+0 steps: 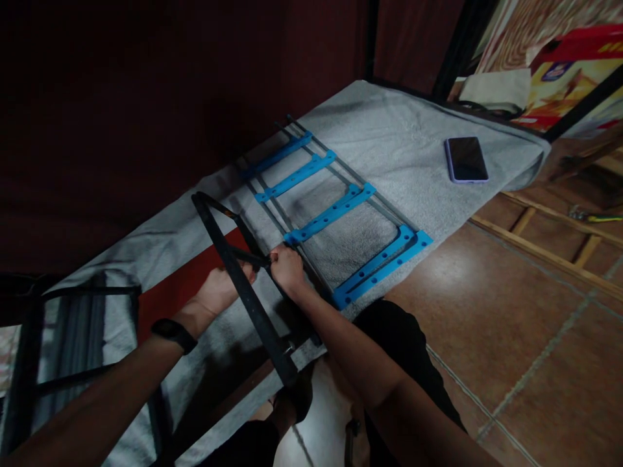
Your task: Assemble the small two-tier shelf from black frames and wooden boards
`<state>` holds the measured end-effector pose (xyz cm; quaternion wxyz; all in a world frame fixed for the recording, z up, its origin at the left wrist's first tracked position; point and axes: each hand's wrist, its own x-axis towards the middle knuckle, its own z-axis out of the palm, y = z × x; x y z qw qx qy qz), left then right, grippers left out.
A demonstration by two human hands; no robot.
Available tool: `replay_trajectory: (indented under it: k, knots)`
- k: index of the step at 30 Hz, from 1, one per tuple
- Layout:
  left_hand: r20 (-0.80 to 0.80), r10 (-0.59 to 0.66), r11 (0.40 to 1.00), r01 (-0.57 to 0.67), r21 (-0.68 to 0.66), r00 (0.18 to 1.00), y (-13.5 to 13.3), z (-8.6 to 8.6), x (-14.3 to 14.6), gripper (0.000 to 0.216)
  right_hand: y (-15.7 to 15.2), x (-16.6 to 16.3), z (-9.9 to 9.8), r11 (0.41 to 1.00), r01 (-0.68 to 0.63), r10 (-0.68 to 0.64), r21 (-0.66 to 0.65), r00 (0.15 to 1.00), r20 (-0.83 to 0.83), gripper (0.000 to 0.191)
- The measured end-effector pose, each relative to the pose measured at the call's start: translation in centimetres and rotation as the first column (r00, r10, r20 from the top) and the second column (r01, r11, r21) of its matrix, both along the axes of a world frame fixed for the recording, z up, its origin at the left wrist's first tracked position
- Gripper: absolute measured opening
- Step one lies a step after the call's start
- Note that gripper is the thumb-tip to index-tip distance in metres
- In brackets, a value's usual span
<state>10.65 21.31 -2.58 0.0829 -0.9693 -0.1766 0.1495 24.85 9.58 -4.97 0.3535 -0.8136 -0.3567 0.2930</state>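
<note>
A black metal frame (238,288) with long side bars stands tilted on the cloth in front of me. My left hand (226,285), with a dark band on its wrist, is closed at the frame's cross bar, its fingertips partly hidden behind a side bar. My right hand (287,269) is closed around the frame near the cross bar's other end. Just beyond it lies a rack of grey rods joined by blue plastic brackets (335,214). Any small part between my fingers is hidden.
Grey cloth (389,123) covers the surface, with a phone (466,159) at its right. At lower left is another black frame (87,292) near grey tubes. An orange-red panel (168,292) lies under my left arm. A wooden ladder-like piece (549,233) rests on the tiled floor.
</note>
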Motion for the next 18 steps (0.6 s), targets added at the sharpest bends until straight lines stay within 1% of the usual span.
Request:
replay_trajectory:
  k: [5,9,14,18]
  knots:
    - [-0.079,-0.092,0.985,0.102,0.137,0.993,-1.0,-0.8,-0.8,0.036,-0.1,0.1,-0.1,1.000,-0.001,0.001,0.017,1.000,-0.018,0.025]
    - [-0.094,-0.138,0.980,0.149,0.130,0.986,-1.6,-1.0,-0.7,0.035,0.0,0.1,-0.2,1.000,0.009,-0.009,0.024,1.000,-0.020,0.025]
    - [-0.037,-0.061,0.987,0.066,0.145,0.997,-2.1,-1.2,-0.6,0.037,0.3,0.1,-0.4,1.000,0.012,-0.012,0.007,1.000,-0.014,0.025]
    - [-0.036,-0.076,0.989,0.080,0.123,0.996,-2.2,-1.6,-0.6,0.038,0.4,0.0,-0.6,1.000,0.014,-0.014,0.000,1.000,0.008,0.026]
